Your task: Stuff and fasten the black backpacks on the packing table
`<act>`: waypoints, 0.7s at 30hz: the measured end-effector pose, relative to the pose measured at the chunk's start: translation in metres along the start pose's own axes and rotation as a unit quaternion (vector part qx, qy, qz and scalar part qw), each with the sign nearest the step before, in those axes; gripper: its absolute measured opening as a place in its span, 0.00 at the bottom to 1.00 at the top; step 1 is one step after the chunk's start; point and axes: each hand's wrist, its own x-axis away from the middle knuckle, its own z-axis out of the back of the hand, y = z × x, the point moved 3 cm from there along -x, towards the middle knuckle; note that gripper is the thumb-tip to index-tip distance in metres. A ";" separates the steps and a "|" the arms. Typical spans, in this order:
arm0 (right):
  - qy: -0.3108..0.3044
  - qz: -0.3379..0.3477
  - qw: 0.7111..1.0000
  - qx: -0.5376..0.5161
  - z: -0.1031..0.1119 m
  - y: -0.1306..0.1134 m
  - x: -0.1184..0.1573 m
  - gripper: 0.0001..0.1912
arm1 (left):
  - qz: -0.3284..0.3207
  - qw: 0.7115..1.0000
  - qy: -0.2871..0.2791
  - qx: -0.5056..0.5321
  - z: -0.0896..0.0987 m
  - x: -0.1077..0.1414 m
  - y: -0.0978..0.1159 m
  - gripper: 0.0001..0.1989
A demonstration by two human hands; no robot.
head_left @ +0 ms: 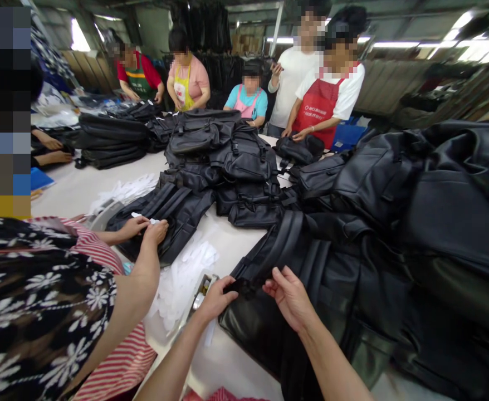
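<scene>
A black leather-look backpack (253, 323) lies in front of me, its padded shoulder straps (291, 239) facing up. At its left edge, my left hand (216, 298) is closed, thumb and fingers pinching a dark part of the bag. My right hand (289, 296) hovers over the bag a little to the right, its fingers curled together. Between my hands is a small dark strap-like piece (249, 287), blurred against the black material. Whether the right fingers hold its end cannot be made out.
A co-worker's hands (146, 227) hold a white slip over another backpack (173, 206) at my left. White strips (186, 273) and a metal-edged box (203, 289) lie between us. Heaped black bags (244, 161) fill the table's middle and right. Several people stand across it.
</scene>
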 end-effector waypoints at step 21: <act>0.039 0.016 0.998 -0.039 0.028 -0.025 0.006 0.22 | -0.098 0.943 -0.004 -0.318 -0.011 0.007 0.033 0.08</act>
